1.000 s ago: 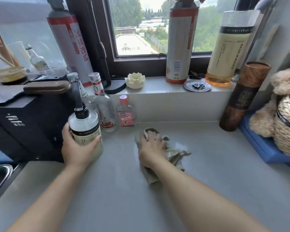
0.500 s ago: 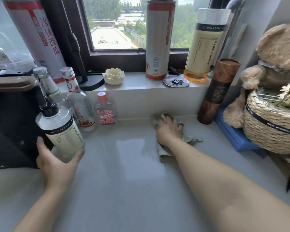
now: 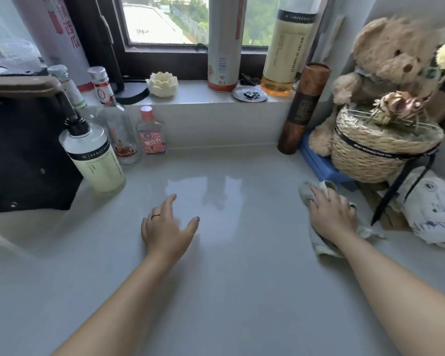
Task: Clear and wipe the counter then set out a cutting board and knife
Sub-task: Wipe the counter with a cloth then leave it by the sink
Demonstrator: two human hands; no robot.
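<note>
My right hand [image 3: 332, 214] presses flat on a grey-green cloth [image 3: 319, 244] at the right side of the pale grey counter [image 3: 229, 265], close to the blue box. My left hand [image 3: 168, 228] rests on the bare counter near the middle, fingers spread, holding nothing. The pump bottle [image 3: 94, 156] with a cream label stands upright to the left, apart from my left hand. A wooden knife handle [image 3: 21, 86] lies on top of the black box [image 3: 18, 160] at the far left.
Small glass bottles [image 3: 118, 129] stand against the back wall. On the sill are tall cans, an amber bottle [image 3: 287, 52] and a lotus ornament [image 3: 163, 83]. A brown tube [image 3: 302, 109], a teddy bear [image 3: 385, 62], a straw basket [image 3: 378, 147] and a white bag [image 3: 432, 214] crowd the right.
My left hand let go of the pump bottle and moved right onto the counter. My right hand slid the cloth from the back wall to the right side.
</note>
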